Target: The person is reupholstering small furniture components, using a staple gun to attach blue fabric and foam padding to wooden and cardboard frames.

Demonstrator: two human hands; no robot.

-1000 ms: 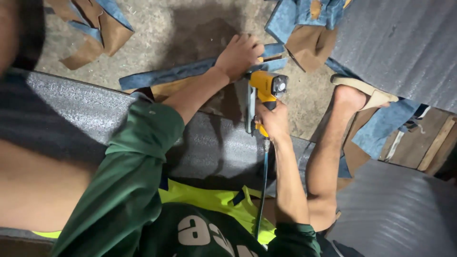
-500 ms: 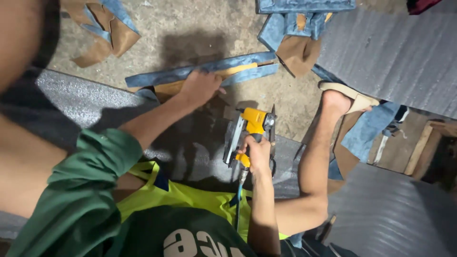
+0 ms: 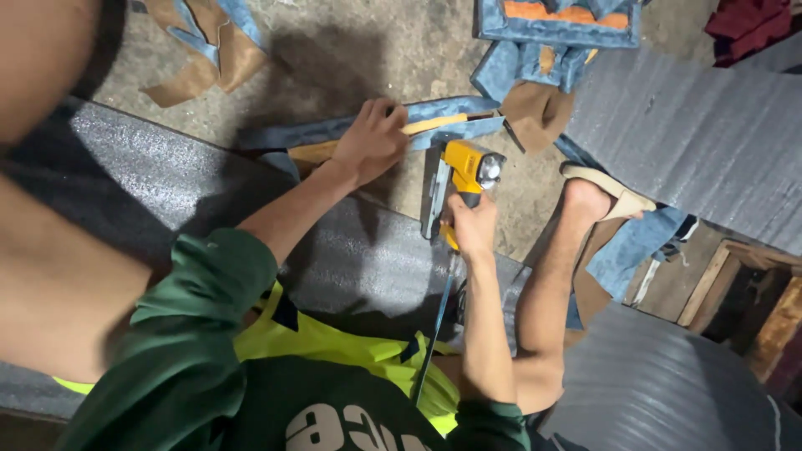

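Observation:
My left hand [image 3: 372,138] presses down on a long wooden strip wrapped in blue fabric [image 3: 434,125] that lies on the concrete floor. My right hand [image 3: 473,224] grips the handle of a yellow pneumatic staple gun [image 3: 464,171], its nose close to the strip just right of the left hand. A thin air hose [image 3: 434,326] runs from the gun back toward my body. My bare leg and sandalled foot [image 3: 597,194] stretch out to the right.
Grey foam sheeting [image 3: 100,200] covers the floor at left and lies at upper right [image 3: 693,142]. More blue-wrapped pieces [image 3: 560,21] and brown scraps [image 3: 200,67] lie at the back. A wooden frame [image 3: 718,284] stands at right.
The staple gun has moved up toward the blue strip. My left hand stays pressed on the strip, and the camera view has shifted.

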